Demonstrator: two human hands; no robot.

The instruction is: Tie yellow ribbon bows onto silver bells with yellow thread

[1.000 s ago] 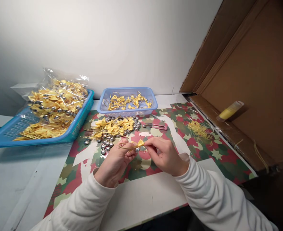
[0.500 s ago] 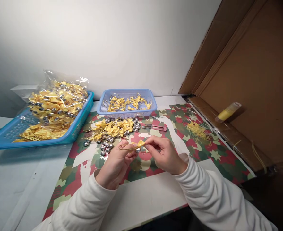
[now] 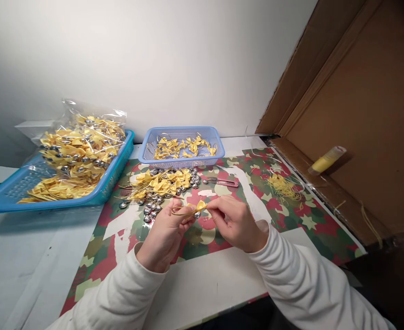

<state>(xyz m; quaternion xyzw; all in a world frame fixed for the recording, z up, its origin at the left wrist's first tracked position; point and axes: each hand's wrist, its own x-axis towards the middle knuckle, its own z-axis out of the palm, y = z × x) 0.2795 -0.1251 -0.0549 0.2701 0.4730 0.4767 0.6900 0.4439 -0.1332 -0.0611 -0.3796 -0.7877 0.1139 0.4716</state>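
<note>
Both my hands meet over the patterned mat [image 3: 291, 215] and share one small yellow ribbon bow [image 3: 199, 206] with a gold cord loop and a silver bell. My left hand [image 3: 166, 231] pinches the gold loop side. My right hand [image 3: 234, 222] pinches the bow at its other end. Just beyond my hands lies a heap of yellow bows and silver bells [image 3: 162, 185].
A small blue basket [image 3: 181, 161] of bows stands behind the heap. A large blue tray [image 3: 13, 192] with a clear bag of bows [image 3: 81, 146] sits at the left. Pink-handled scissors [image 3: 222, 182], yellow thread scraps [image 3: 284, 187], a cardboard box [image 3: 360, 105] and a yellow tube [image 3: 326, 160] are at the right.
My hands stay together on the bow; the fingers of my right hand shifted slightly. Nothing else moved.
</note>
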